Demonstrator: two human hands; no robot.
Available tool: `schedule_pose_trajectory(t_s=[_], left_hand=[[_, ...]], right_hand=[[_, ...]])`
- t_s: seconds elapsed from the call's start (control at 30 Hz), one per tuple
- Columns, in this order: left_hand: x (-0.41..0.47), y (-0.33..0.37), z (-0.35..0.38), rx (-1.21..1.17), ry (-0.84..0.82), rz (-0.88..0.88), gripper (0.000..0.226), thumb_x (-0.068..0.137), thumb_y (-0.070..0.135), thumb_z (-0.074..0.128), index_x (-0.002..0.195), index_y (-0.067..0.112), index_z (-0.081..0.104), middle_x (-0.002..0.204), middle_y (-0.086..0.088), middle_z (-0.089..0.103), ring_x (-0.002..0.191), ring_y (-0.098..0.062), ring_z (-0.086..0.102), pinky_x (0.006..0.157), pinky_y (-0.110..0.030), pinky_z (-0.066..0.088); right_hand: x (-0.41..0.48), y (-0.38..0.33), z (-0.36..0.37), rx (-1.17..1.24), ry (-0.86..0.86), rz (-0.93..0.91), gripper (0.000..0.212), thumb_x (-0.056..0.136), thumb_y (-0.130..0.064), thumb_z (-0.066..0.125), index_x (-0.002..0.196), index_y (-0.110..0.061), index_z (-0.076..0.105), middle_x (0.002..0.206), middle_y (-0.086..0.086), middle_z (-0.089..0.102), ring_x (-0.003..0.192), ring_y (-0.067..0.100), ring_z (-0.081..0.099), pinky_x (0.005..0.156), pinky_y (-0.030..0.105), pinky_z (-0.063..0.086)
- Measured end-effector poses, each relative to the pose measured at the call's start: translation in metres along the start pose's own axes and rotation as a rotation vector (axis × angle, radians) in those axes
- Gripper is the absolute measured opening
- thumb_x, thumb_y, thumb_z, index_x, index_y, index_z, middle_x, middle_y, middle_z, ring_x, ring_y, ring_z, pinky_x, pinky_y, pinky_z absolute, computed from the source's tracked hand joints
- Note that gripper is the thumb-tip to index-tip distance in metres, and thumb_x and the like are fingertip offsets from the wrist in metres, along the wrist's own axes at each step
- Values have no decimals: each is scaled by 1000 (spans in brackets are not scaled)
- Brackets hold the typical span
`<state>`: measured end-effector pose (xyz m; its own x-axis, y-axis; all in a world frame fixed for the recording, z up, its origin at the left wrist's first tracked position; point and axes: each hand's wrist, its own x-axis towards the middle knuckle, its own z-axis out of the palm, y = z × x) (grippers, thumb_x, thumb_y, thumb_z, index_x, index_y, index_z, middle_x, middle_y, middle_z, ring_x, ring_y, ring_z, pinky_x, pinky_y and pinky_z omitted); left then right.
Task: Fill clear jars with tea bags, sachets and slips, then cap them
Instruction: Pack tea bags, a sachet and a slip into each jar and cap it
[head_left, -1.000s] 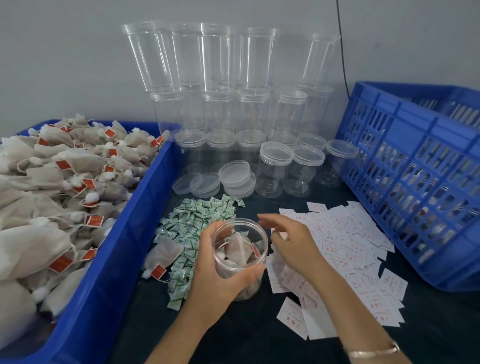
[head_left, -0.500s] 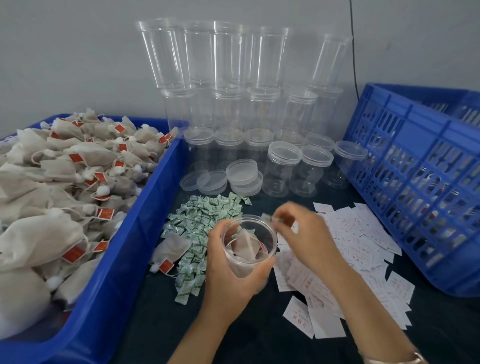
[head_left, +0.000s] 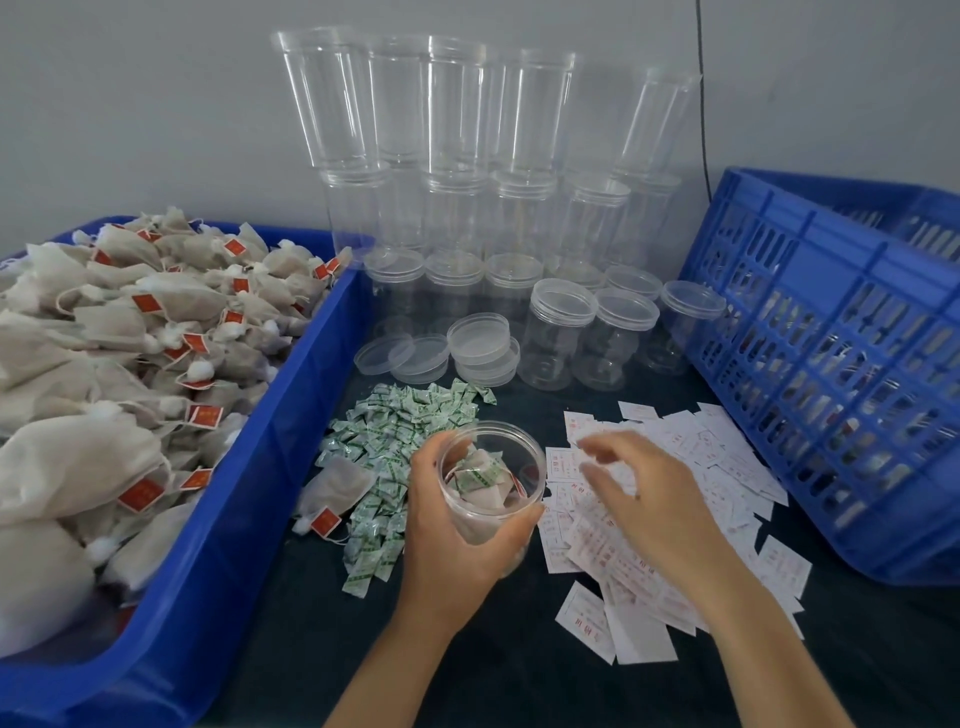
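My left hand (head_left: 457, 540) grips an uncapped clear jar (head_left: 491, 467) from its left side, tilted a little toward me. Inside it lie tea bags and a green-and-white sachet (head_left: 475, 478). My right hand (head_left: 644, 499) hovers to the right of the jar over the white paper slips (head_left: 691, 457), its fingers loosely curled and blurred; I see nothing held in it. A pile of green sachets (head_left: 395, 436) lies left of the jar. One loose tea bag (head_left: 337, 488) rests on the dark table.
A blue bin (head_left: 249, 493) heaped with tea bags (head_left: 104, 364) fills the left. Loose clear lids (head_left: 478, 338) and capped empty jars (head_left: 561, 332) stand behind, with stacked jars (head_left: 452, 130) against the wall. A tilted blue crate (head_left: 841, 364) blocks the right.
My right hand moved from the jar's mouth, where it pinched a small item, out to the right over the slips. A green sachet now lies inside the jar.
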<state>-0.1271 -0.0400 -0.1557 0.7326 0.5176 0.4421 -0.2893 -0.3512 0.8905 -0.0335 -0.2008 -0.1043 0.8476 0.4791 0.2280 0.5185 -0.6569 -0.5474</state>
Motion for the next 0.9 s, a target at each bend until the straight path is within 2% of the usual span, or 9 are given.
schedule_pose_trajectory(t_s=[0.1, 0.2, 0.27, 0.33, 0.4, 0.57, 0.7, 0.83, 0.9], left_hand=[[1, 1, 0, -1, -5, 11, 73, 63, 47, 77, 125, 42, 38, 123, 14, 51, 119, -7, 50, 96, -6, 34], [1, 2, -1, -1, -11, 25, 72, 64, 47, 77, 124, 42, 37, 122, 12, 51, 118, -6, 50, 96, -6, 34], [1, 2, 0, -10, -16, 18, 72, 64, 47, 77, 124, 40, 38, 122, 10, 51, 118, -8, 50, 96, -7, 34], [0, 1, 0, -20, -17, 12, 72, 64, 46, 78, 124, 38, 39, 122, 9, 51, 118, -10, 50, 96, -7, 35], [1, 1, -1, -25, -16, 16, 73, 64, 45, 78, 125, 37, 39, 122, 9, 51, 118, -10, 51, 96, -8, 35], [1, 1, -1, -24, -25, 9, 75, 65, 45, 77, 127, 33, 38, 123, 9, 51, 119, -7, 49, 96, -7, 34], [0, 1, -2, -18, -24, -4, 76, 65, 47, 77, 128, 32, 37, 124, 10, 50, 119, -6, 49, 97, -6, 33], [1, 1, -2, -16, -19, -4, 75, 64, 47, 77, 127, 34, 37, 123, 10, 50, 118, -4, 48, 97, -6, 33], [1, 2, -2, -20, -20, -8, 75, 64, 46, 77, 127, 33, 37, 123, 9, 51, 118, -4, 48, 97, -6, 33]], right_hand=[[-25, 18, 13, -118, -265, 71, 71, 88, -64, 56, 150, -36, 37, 157, -20, 31, 144, 3, 28, 120, 29, 20], [-55, 22, 20, -98, -302, 58, 89, 77, -83, 45, 154, -45, 23, 153, -41, -2, 147, -3, -6, 118, 26, 0], [-79, 20, 24, -224, -195, -125, 79, 84, -83, 36, 149, -39, 40, 153, -38, 12, 148, 3, -1, 117, 25, 11], [-97, 21, 31, -343, -129, -307, 81, 94, -76, 27, 137, -14, 58, 149, -1, 50, 146, 13, 18, 115, 28, 33], [-111, 23, 41, -398, -39, -407, 80, 98, -72, 21, 130, -4, 50, 138, 21, 57, 152, 21, 12, 112, 40, 25], [-124, 23, 54, -455, 90, -497, 68, 103, -61, 18, 119, -7, 58, 120, 17, 68, 153, 18, 8, 111, 40, 26], [-128, 23, 59, -475, 138, -588, 53, 107, -51, 15, 117, -12, 50, 121, 11, 70, 147, 20, 23, 110, 41, 31], [-133, 26, 64, -493, 181, -678, 30, 110, -30, 22, 106, -18, 50, 124, 5, 70, 150, 18, 16, 112, 39, 30], [-133, 25, 63, -428, 156, -703, 28, 109, -31, 27, 105, -22, 54, 134, 3, 65, 149, 17, 24, 117, 37, 27]])
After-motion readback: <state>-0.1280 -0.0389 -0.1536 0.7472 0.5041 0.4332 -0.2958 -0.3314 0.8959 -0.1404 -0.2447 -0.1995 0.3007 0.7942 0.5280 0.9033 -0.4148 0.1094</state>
